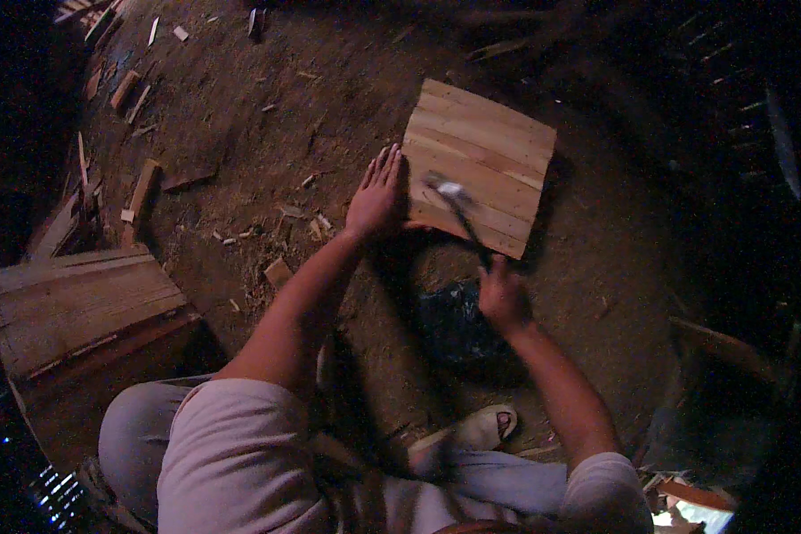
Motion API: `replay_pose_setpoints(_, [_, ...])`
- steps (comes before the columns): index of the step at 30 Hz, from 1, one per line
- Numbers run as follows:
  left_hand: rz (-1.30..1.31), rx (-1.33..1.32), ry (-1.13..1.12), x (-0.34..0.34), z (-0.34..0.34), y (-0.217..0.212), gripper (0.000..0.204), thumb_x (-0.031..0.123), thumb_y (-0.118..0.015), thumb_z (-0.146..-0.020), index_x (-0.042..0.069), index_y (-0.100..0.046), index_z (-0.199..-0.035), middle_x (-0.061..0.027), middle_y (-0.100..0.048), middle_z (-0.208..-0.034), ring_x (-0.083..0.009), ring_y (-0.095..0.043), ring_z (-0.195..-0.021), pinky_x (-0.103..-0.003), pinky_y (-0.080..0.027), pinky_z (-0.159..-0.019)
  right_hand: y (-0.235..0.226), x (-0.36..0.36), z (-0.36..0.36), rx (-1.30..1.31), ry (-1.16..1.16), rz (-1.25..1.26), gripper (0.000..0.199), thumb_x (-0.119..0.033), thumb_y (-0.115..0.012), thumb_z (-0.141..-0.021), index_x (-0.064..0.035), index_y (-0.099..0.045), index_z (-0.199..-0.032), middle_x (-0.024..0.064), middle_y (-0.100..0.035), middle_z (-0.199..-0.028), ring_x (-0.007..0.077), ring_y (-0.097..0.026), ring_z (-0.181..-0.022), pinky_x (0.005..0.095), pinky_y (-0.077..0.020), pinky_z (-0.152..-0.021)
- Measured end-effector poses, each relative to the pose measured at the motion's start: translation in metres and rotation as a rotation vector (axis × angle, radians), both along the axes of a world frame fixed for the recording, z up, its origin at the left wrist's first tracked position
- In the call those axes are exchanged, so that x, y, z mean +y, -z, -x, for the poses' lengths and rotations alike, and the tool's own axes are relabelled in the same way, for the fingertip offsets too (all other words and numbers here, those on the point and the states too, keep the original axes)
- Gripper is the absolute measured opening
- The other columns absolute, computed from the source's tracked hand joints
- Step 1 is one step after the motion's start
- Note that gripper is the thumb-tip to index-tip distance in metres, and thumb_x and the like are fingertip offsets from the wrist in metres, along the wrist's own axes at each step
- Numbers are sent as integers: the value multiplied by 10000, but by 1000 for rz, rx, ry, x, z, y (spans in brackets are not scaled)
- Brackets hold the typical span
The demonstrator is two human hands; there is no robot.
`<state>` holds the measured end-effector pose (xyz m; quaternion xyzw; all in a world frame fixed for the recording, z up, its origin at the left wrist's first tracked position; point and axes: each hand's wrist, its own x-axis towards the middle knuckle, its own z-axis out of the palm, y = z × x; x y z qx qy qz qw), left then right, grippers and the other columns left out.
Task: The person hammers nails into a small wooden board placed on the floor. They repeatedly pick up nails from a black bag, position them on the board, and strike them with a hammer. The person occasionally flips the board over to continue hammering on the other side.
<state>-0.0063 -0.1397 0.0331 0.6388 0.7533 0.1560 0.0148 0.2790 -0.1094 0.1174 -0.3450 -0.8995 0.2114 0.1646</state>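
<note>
A square panel of pale wooden planks (482,133) lies ahead of me, its top facing up. My left hand (378,194) rests along the panel's left edge, its fingers stretched out and holding nothing. My right hand (505,295) is wrapped round the dark handle of a hammer (461,214). The hammer's shiny head is blurred and shows over the lower left part of the planks. Whether the head touches the wood, I cannot tell. Small dark dots, perhaps nail heads, mark the planks.
At my left stands a wooden crate or box (84,294) with a planked top. Wood offcuts (142,191) and chips litter the earth floor (329,98) to the left. Below the panel lies a dark, shiny sheet-like thing (461,320). My sandalled foot (488,427) is near it.
</note>
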Motion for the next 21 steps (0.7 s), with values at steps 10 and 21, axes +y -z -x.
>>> replay_pose_setpoints(10, [13,38,46,-2,-1,0,1222,735,-583,-645,-74,-115,-1432,-212,-133,-1519,-330,-111,-1421,-404,-104,-1152,4,1,6,-118,27,-26,198,-147,-536,-904,3,-479,-1021,243,-582,-664,437,-605,-651,501,-463,-543])
replay_pose_setpoints(21, [8,-9,37,-2,1,-3,1000,513,-545,-728,-59,-133,-1438,-191,-114,-1530,-322,-104,-1424,-390,-100,-1159,15,0,2,-390,29,128,223,-179,-541,-908,6,-493,-1022,245,-593,-686,431,-604,-646,517,-453,-557])
